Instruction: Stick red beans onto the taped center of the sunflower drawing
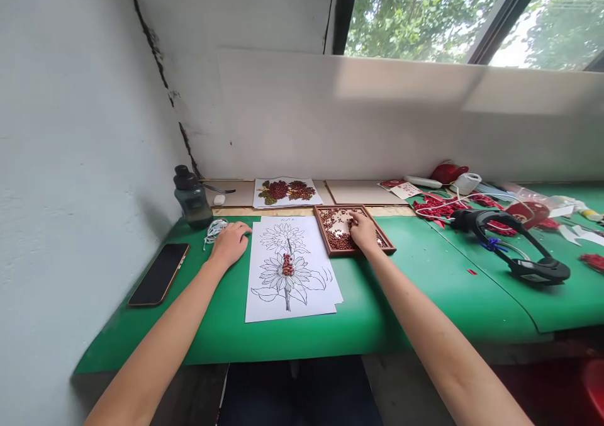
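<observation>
Window (415,14): daylight from upper right; sky patches washed out to white, leaves outside soft.
Wall (278,111): a paler lit patch below the window, crossed by a slanting shadow; greyer toward the left.
Bottle (194,202): faint, soft-edged shadow on the wall beside it.
Table (438,287): bright green, with a pale sheen right of the paper (264,309).
Paper: brightly lit, lines readable.
Tray (387,246): small glints; fine detail hard to separate.
Under the table: dim.
Edges: wide-angle stretching.
</observation>
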Tool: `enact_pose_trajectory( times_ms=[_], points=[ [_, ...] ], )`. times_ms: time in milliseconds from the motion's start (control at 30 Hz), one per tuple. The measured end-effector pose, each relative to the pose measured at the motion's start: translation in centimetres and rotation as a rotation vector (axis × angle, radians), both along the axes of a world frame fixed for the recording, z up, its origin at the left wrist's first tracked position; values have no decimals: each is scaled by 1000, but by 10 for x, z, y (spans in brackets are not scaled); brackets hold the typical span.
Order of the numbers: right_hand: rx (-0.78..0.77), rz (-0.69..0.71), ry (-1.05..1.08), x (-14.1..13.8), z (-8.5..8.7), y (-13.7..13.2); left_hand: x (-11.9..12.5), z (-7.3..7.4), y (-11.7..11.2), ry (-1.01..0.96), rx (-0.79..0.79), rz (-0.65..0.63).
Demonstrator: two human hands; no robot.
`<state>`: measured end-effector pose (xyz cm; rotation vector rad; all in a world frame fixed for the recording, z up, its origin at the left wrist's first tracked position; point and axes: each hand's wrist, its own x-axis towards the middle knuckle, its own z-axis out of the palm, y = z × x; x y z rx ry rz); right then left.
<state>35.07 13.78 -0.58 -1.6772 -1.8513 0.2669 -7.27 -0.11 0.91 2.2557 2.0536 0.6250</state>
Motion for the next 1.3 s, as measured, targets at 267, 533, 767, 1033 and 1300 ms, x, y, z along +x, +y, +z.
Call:
enact_pose_trajectory(
  times_ms=[267, 533, 767, 1033, 1300],
  points=[
    [50, -45, 45, 8, -8, 3, -7, -5, 5, -36, 19, 11],
    [68, -101, 24, 2, -4, -1, -20, -14, 8, -53, 53, 105],
    [49, -72, -4, 4, -4, 0, -30, -15, 13, -71, 140, 226],
    [52, -37, 7, 6, -8, 3, -45, -25, 14, -79, 96, 343],
    [57, -26, 6, 6, -10, 6, -58, -29, 18, -257, 157, 331]
  ],
)
